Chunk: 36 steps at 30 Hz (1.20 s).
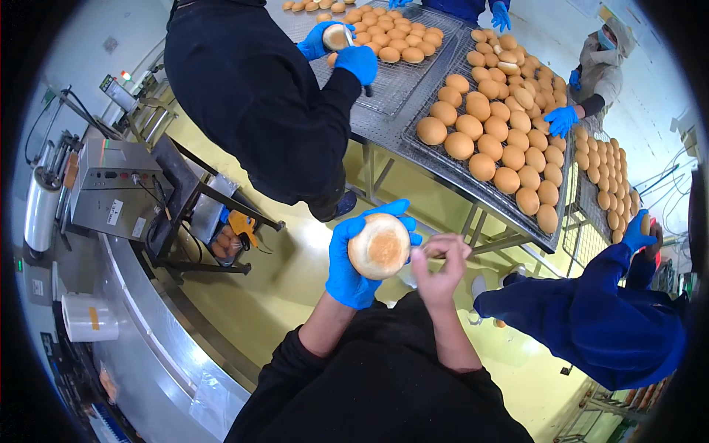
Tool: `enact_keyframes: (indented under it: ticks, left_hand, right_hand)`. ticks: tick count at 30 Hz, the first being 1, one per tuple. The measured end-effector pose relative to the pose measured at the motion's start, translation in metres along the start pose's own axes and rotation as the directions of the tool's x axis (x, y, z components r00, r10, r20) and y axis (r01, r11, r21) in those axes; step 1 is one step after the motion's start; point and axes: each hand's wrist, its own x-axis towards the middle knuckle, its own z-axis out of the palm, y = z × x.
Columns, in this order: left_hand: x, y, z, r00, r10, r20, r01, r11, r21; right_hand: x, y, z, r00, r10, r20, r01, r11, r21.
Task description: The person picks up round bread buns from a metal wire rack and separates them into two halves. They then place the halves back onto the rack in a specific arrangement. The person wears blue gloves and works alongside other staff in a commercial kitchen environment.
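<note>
In my left hand (353, 258), gloved in blue, a round bun (379, 247) is held with its pale underside and browned centre turned up. The gloved fingers wrap behind it. My right hand (441, 272) is bare and sits just right of the bun, apart from it. Its fingers are partly curled and smeared by motion, so whether they pinch anything is unclear.
Ahead, a metal table (369, 133) bears wire racks of buns (487, 125). A co-worker in black (251, 96) holds a bun at front left. Another in dark blue (591, 317) stands right. A steel counter (140, 310) and a grey machine (118, 188) are left.
</note>
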Motion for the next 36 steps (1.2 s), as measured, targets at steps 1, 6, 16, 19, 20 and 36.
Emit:
enact_keyframes:
  ticks: [1, 6, 16, 19, 20, 36]
  left_hand:
    - [-0.001, 0.001, -0.001, 1.0, 0.005, -0.027, -0.002, 0.994, 0.108]
    - [0.006, -0.005, -0.013, 0.998, 0.026, -0.05, -0.011, 0.957, 0.289]
    - [0.07, -0.07, -0.105, 0.994, -0.097, -0.043, 0.099, 0.698, 0.71]
    - [0.089, -0.094, -0.105, 0.898, -0.377, -0.227, 0.437, 0.707, 0.556]
    - [0.098, -0.102, -0.102, 0.847, -0.45, -0.282, 0.529, 0.668, 0.524]
    - [0.339, -0.112, 0.016, 0.969, -0.247, -0.004, 0.208, 0.807, 0.553]
  right_hand:
    - [-0.001, 0.015, 0.004, 0.999, -0.005, -0.037, 0.002, 0.997, -0.077]
    - [-0.007, 0.007, 0.0, 0.963, -0.27, 0.004, 0.27, 0.963, -0.004]
    - [-0.011, 0.089, -0.005, 0.996, -0.059, -0.066, 0.053, 0.995, -0.089]
    - [-0.017, 0.168, -0.027, 0.972, 0.173, -0.159, -0.216, 0.925, -0.314]
    - [-0.025, 0.185, -0.037, 0.967, 0.211, -0.145, -0.25, 0.901, -0.354]
    - [-0.154, 0.341, -0.143, 0.537, 0.727, -0.428, -0.817, 0.321, -0.48]
